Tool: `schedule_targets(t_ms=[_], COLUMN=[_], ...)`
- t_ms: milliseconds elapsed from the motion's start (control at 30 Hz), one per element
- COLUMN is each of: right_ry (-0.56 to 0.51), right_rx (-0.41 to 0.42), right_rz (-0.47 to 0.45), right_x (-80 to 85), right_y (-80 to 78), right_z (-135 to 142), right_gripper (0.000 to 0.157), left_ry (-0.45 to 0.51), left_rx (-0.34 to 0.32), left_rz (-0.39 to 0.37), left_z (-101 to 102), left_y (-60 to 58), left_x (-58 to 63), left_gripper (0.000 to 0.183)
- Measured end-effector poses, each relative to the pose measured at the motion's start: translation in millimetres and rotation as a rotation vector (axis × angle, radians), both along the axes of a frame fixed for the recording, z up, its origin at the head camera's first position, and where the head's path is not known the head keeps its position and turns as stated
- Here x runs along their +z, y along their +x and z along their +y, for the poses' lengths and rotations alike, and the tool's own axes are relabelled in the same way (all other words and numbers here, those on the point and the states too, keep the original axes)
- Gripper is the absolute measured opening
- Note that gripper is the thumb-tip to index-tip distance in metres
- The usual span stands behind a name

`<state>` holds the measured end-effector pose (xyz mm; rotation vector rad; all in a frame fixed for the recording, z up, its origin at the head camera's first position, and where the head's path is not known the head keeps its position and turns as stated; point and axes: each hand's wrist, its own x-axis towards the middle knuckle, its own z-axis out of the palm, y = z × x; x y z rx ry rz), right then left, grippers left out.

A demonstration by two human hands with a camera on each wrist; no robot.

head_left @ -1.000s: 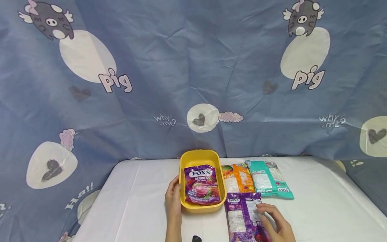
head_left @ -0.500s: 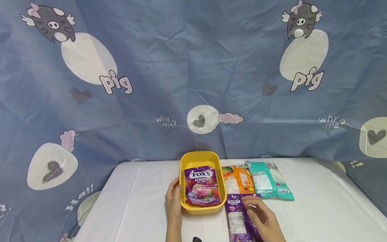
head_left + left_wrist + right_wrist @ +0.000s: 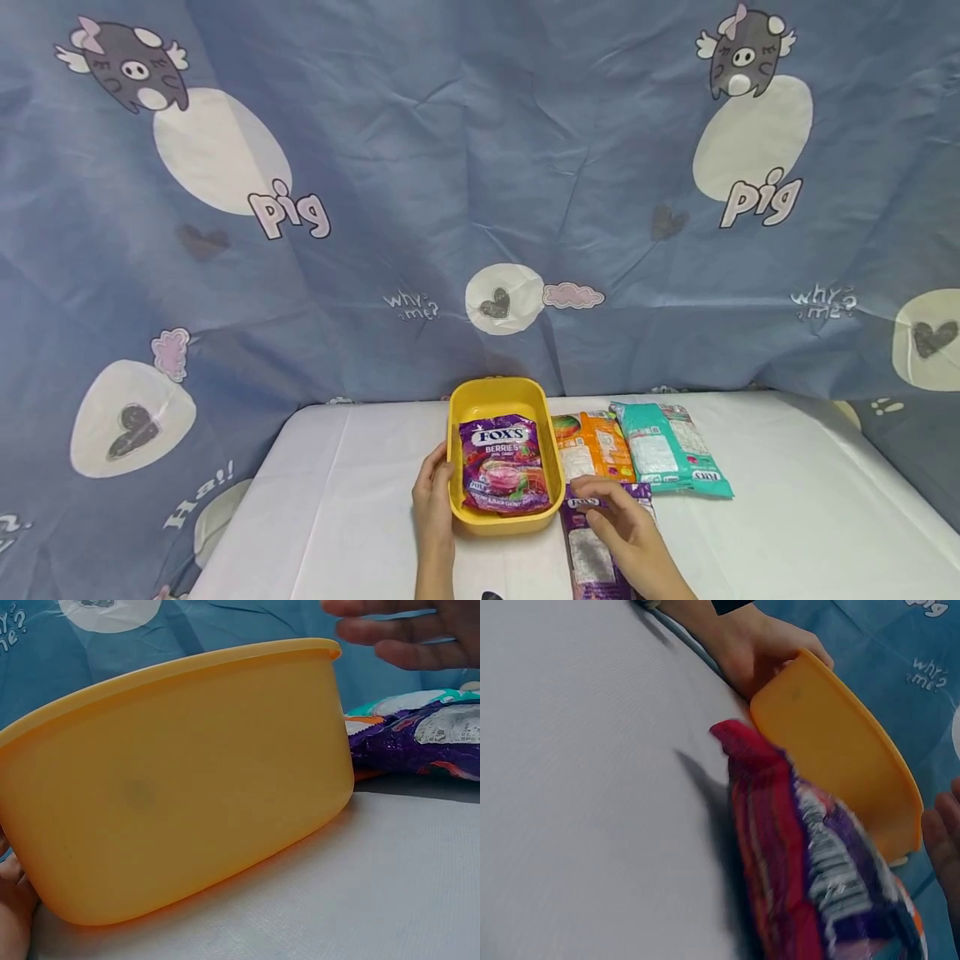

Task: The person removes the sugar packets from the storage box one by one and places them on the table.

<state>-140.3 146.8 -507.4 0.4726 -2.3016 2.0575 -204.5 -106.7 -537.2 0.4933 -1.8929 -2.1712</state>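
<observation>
A yellow plastic tub [image 3: 506, 523] stands on the white table, with a purple FOX'S Berries candy bag [image 3: 501, 471] lying in it, front side up. My left hand [image 3: 433, 500] holds the tub at its left wall, thumb by the rim. To the right of the tub, a second purple candy bag [image 3: 592, 557] lies back side up. My right hand [image 3: 626, 529] hovers over that bag with loosely bent fingers and nothing in them; it covers the bag's right part. The right wrist view shows this bag's crimped edge [image 3: 739, 739] up close.
Behind the second purple bag lie an orange candy bag [image 3: 594, 446], close to the tub's right wall, and a teal candy bag [image 3: 667, 450]. A blue printed cloth [image 3: 375, 208] hangs behind the table [image 3: 360, 500]. A small black object [image 3: 491, 596] shows at the bottom edge.
My right hand has moved left across the second purple bag, toward the tub. The left hand stays at the tub, and the bags lie as before.
</observation>
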Motion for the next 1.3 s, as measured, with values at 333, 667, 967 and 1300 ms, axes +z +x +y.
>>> schedule_targets(t_ms=[333,667,967,1300], right_ry=[-0.005,0.302,0.585,0.79], right_rx=[0.153,0.138,0.081,0.041], right_rz=[0.166,0.254,0.436,0.398], right_x=[11.3,14.6,10.6,19.1], right_y=[-10.8,-21.6,-37.7,-48.9], right_z=[-24.1,-44.0,-55.5,-71.6], right_gripper=[0.025,0.036,0.031,0.028], left_ry=[-0.007,-0.013,0.002,-0.021], left_rx=[0.01,0.008,0.009,-0.005], left_rz=[-0.003,-0.029,-0.017,-0.004], left_z=[0.6,-1.3,1.1,-1.2], left_y=[-0.6,5.2,2.0,1.8], left_x=[-1.4,-1.7,-2.8,-0.7], left_gripper=[0.04,0.041,0.04,0.041])
